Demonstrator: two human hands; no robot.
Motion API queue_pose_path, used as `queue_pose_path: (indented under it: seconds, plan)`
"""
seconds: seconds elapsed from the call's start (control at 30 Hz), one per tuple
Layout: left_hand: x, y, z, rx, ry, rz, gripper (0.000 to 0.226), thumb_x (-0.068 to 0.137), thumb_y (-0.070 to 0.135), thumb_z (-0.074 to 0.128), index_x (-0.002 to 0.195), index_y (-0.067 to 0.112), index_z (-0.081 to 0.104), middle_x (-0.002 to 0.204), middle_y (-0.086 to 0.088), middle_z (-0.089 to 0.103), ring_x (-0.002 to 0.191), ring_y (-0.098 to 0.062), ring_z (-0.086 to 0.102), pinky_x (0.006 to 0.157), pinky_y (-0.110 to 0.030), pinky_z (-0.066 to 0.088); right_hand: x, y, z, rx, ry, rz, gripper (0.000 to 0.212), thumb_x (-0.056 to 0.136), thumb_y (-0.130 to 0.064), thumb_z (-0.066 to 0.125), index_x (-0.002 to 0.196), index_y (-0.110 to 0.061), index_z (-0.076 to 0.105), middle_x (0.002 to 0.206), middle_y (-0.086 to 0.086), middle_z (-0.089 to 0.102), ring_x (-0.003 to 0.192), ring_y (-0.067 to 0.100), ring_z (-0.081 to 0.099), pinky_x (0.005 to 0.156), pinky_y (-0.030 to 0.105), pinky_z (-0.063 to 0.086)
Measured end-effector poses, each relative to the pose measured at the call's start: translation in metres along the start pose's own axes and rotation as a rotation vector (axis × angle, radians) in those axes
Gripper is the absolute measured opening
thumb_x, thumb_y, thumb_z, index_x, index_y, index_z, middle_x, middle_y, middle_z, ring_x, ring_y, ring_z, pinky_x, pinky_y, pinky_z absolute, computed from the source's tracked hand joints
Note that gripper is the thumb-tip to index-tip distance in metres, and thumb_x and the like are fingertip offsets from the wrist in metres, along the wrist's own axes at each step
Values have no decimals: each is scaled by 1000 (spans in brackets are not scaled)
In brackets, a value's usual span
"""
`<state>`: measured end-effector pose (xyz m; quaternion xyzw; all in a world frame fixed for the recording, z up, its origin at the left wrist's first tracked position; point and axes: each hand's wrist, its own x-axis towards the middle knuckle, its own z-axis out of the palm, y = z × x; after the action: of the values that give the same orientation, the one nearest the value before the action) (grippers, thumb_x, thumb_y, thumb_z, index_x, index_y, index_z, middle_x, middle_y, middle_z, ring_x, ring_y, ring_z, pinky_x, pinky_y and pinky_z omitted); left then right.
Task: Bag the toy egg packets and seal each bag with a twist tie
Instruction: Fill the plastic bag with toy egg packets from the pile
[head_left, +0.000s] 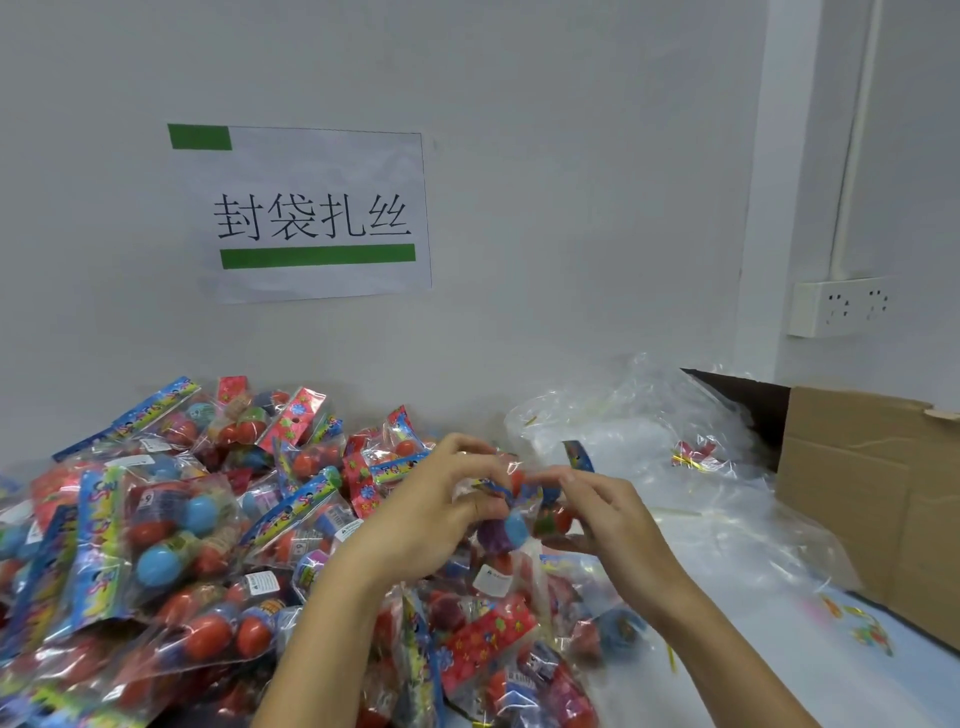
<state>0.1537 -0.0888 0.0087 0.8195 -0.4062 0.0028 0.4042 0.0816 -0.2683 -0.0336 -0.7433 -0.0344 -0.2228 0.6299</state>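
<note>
A big heap of toy egg packets (156, 530), clear bags with red and blue eggs and bright card headers, covers the left and middle of the table. Above it, my left hand (421, 514) and my right hand (608, 514) both grip one packet (511, 525) between them, fingers curled on its crinkled plastic. A blue egg and a purple one show through it. A blue header strip (577, 456) sticks up behind my right fingers. I cannot make out a twist tie in either hand.
A pile of empty clear bags (639, 421) lies at the back right. An open cardboard box (867, 499) stands at the right edge. A yellow tie (671, 656) lies on the pale tabletop. A paper sign (311, 213) and a socket (836, 306) are on the wall.
</note>
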Motion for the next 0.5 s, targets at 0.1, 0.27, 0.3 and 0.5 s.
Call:
queue_pose_path:
  seconds: [0.1, 0.27, 0.3, 0.5]
  plan:
    - [0, 8, 1, 255, -71, 37, 31, 97, 16, 63, 82, 43, 62, 127, 16, 35, 120, 4, 35, 97, -12, 34, -4, 0, 5, 6, -169, 11, 65, 87, -75, 48, 100, -18, 77, 94, 11, 71, 93, 26, 70, 86, 44, 60]
    - [-1, 25, 6, 397, -106, 22, 18, 93, 24, 67, 92, 41, 69, 138, 14, 31, 129, -6, 19, 108, -33, 20, -9, 3, 11, -260, -336, -77, 19, 72, -59, 72, 81, -43, 69, 80, -26, 62, 80, -6, 58, 79, 13, 43]
    - [-1, 27, 7, 402, -105, 32, 15, 92, 24, 68, 94, 39, 71, 138, 15, 32, 128, -6, 20, 107, -32, 19, -9, 3, 11, -259, -346, -92, 13, 73, -49, 76, 83, -45, 69, 78, -28, 63, 75, -7, 58, 72, 8, 41]
    - [2, 29, 15, 225, -31, 125, 24, 90, 24, 70, 109, 39, 66, 127, 20, 48, 125, -5, 36, 110, -38, 30, -7, 2, 10, -132, -198, -94, 29, 82, -2, 72, 75, -30, 74, 68, -14, 69, 62, -2, 61, 59, 13, 45]
